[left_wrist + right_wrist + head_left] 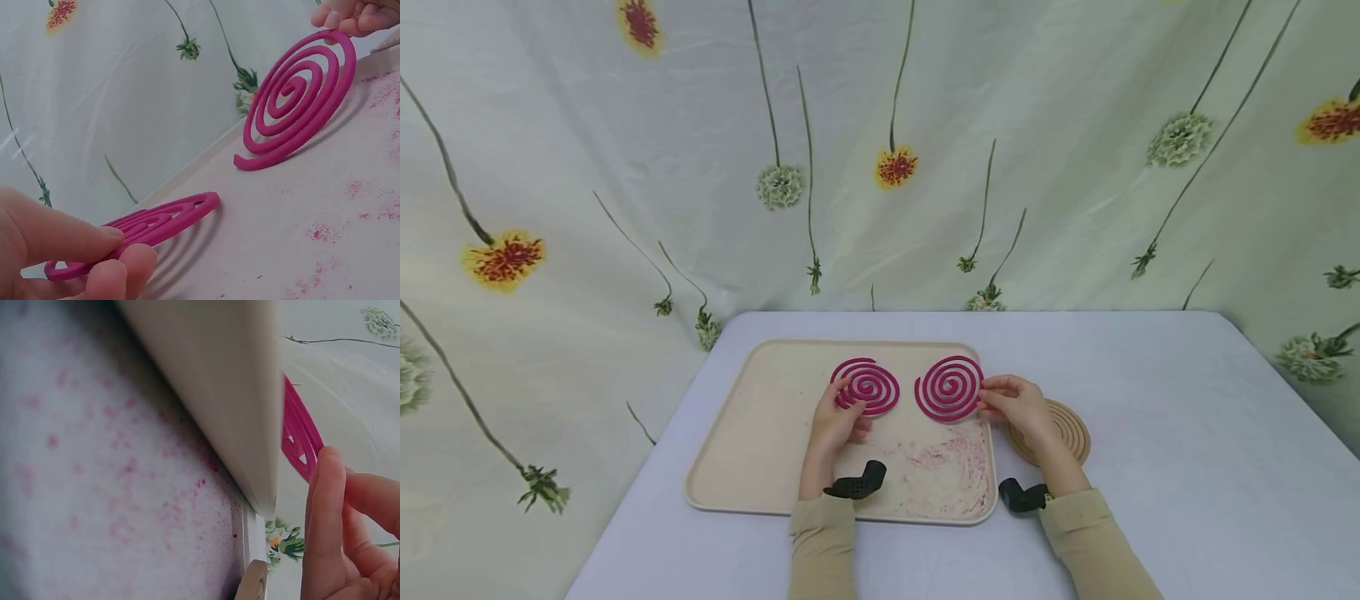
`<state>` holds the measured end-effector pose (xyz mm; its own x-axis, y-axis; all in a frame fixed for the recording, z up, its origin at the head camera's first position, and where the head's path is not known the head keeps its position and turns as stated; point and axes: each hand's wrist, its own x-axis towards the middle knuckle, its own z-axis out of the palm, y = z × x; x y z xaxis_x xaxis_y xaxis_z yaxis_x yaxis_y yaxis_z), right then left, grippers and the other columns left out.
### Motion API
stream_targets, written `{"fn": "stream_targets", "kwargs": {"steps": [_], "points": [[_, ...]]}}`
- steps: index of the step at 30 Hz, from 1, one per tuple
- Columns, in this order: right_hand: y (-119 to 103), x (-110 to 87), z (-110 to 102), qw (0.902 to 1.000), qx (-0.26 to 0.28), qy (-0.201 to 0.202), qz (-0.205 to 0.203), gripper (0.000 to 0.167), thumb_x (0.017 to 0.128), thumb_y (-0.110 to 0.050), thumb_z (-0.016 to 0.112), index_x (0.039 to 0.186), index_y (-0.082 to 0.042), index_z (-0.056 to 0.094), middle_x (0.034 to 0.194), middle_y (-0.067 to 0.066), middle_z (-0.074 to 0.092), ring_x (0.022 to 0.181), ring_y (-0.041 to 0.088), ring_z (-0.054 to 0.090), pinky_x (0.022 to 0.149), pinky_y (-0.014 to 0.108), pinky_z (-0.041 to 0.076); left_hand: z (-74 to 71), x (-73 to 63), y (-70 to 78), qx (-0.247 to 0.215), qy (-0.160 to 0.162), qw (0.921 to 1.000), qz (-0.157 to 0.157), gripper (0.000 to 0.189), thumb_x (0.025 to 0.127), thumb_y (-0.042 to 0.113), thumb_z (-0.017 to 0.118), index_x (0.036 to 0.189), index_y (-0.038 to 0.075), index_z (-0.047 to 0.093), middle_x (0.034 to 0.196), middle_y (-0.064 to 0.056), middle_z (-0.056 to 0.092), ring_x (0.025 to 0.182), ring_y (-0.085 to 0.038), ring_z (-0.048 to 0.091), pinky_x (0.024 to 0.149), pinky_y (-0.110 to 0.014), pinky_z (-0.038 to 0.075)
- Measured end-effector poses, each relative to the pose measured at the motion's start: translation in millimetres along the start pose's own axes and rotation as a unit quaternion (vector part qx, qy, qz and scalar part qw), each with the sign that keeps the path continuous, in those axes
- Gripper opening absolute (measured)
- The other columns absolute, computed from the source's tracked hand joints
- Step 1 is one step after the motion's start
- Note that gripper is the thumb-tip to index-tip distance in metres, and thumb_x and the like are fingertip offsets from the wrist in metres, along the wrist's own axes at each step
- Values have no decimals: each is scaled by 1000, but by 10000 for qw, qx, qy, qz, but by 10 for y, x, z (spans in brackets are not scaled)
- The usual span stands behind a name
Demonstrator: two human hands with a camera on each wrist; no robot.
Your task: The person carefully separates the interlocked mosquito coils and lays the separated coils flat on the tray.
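Note:
Two magenta mosquito coils are at the right half of a beige tray (752, 450). My left hand (835, 425) pinches the near-left edge of one coil (865, 386) between thumb and fingers; the left wrist view shows it slanting over the tray. With its fingertips, my right hand (1021, 407) grips the outer edge of the other coil (949, 388). In the left wrist view that coil (294, 103) stands steeply tilted, its lower side close to the tray; whether it touches cannot be told. Beneath my right wrist lies a tan coil (1070, 429), partly hidden.
Magenta powder smudges (947, 471) mark the tray's right part. The tray rests on a white-covered table (1187, 467). A flower-printed cloth (1060, 217) hangs behind it. Black wrist cameras (857, 483) sit on both wrists, above beige sleeves (823, 550).

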<state>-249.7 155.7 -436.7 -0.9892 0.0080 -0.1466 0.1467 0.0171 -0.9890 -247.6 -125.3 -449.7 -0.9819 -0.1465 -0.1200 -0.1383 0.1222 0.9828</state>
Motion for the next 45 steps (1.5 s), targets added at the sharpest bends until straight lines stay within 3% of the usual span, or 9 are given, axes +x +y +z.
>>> {"fn": "stream_targets", "kwargs": {"steps": [6,13,18,23,27,30,37,42,45], "points": [[37,32,-21,9994,268,-192,63,36,91,-1,58,123,13,49,90,12,68,74,11,67,69,24,56,9,13,-1,-98,292,9995,74,42,89,0,60,128,1,47,75,-16,64,52,-13,61,50,-25,54],[36,16,-24,9978,384,-544,8,47,93,-6,56,133,11,40,123,29,54,94,18,66,77,26,54,20,24,0,-95,482,9987,-97,44,89,4,62,130,1,46,91,-17,59,60,-15,64,59,-24,56],[-47,-21,-26,9970,709,-56,-315,45,94,-8,55,134,8,41,132,29,47,97,16,65,82,26,53,10,8,31,-27,544,9984,-139,49,92,14,60,136,2,41,94,-18,63,70,-19,67,66,-26,56],[-177,-81,-118,9952,640,260,-691,45,94,-17,58,131,5,45,127,23,54,94,13,66,82,28,53,51,-13,111,-103,498,9987,1,45,93,15,59,134,4,45,99,-21,63,79,-27,68,69,-31,57],[-263,-128,-283,9941,401,211,-981,46,91,-27,63,128,-1,51,118,11,62,93,12,66,80,26,54,197,-23,202,-381,271,9985,280,39,93,12,59,129,1,50,114,-20,56,89,-33,66,72,-36,56],[-352,-189,-407,9950,138,217,-970,48,91,-29,62,128,-1,51,120,14,61,94,12,65,82,26,53,360,-50,264,-659,93,9962,563,34,92,10,60,124,-1,53,118,-18,54,92,-34,65,72,-35,56],[245,283,-1042,9899,-26,209,-1399,54,88,-38,65,131,-9,52,118,6,64,99,19,65,80,28,54,778,-216,423,-1471,-434,9844,867,27,91,5,60,116,-5,56,111,-20,61,85,-26,66,79,-48,53],[151,99,-1203,9908,-620,326,-1161,57,88,-39,64,132,-8,51,116,1,64,96,11,65,78,22,53,1060,-265,398,-2283,-703,9689,650,27,90,2,60,115,-7,54,100,-13,65,78,-18,66,76,-44,55],[-12,-128,-1197,9895,-920,279,-1081,57,89,-37,63,132,-1,49,110,-4,64,92,5,65,78,20,52,1207,-324,372,-2423,-803,9653,555,24,89,0,60,111,-7,54,96,-13,65,79,-23,67,71,-38,57]]}}
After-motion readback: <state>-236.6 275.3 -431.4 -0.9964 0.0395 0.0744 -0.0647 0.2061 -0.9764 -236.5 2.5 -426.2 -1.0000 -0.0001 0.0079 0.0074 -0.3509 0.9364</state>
